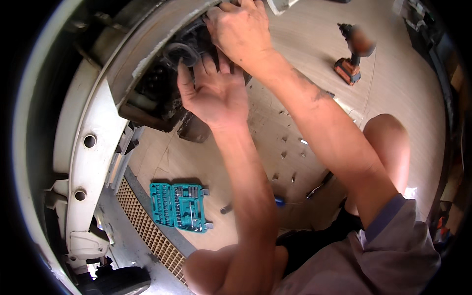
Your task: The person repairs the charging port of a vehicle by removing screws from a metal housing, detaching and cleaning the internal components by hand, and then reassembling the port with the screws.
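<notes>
My left hand [216, 96] is palm up beneath a dark, greasy mechanical assembly [157, 81] on the underside of a vehicle. Its thumb stands apart beside a black curved part [182, 54]. The other fingers reach up against the dark parts, their tips partly hidden. Above and to the right, my right hand [241, 32] is closed with its back toward me, its fingers curled at the assembly's upper edge. What those fingers hold cannot be made out.
A cordless drill [351, 54] stands on the light floor at the upper right. An open teal socket set [179, 207] lies below left, beside a floor grating [147, 228]. Several small pieces and a blue-ended tool [279, 201] are on the floor. White vehicle bodywork [93, 162] curves along the left.
</notes>
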Available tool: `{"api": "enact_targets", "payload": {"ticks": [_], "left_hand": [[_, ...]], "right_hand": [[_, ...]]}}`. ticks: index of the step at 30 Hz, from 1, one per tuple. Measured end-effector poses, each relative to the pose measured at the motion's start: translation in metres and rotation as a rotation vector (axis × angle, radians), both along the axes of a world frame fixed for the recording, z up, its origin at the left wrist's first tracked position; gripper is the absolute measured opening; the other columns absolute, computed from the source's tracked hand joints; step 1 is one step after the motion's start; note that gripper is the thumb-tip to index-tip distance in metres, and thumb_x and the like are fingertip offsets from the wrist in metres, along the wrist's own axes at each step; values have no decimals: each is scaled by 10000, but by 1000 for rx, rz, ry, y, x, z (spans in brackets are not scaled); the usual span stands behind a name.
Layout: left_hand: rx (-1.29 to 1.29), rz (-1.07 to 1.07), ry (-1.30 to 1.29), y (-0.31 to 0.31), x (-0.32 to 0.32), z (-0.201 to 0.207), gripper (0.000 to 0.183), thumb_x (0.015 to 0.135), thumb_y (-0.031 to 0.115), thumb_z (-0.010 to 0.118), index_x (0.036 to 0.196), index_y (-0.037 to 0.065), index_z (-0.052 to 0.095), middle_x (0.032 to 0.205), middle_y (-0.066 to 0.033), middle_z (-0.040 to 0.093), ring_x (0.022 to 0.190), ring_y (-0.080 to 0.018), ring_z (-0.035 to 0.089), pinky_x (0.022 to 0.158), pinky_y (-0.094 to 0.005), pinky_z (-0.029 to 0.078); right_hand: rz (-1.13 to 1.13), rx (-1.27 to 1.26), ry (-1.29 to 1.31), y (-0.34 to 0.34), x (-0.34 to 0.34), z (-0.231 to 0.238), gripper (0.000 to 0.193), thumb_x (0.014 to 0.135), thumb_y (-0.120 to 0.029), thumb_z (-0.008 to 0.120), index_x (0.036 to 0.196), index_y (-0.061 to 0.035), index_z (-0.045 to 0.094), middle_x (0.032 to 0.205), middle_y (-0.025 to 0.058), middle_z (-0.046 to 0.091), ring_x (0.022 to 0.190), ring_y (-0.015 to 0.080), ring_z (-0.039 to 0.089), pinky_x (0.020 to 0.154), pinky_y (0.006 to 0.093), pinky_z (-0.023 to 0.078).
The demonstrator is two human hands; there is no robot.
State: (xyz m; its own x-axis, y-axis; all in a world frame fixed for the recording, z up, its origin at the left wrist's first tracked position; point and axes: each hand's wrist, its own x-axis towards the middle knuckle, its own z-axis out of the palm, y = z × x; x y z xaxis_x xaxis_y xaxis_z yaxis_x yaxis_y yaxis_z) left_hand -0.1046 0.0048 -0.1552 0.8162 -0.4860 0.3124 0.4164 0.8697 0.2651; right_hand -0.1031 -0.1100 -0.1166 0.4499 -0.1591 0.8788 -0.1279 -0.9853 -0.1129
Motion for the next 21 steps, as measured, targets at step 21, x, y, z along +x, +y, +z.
{"api": "enact_targets", "payload": {"ticks": [21], "left_hand": [[72, -145, 24, 11, -4, 0, 392, 953, 374, 626, 1192, 63, 624, 1232, -70, 666, 1189, -231, 569, 1123, -424, 318]], "right_hand": [[-98, -85, -199, 3, 3, -6, 151, 789, -175, 606, 740, -67, 700, 766, 78, 661, 906, 279, 561, 784, 461, 392]]}}
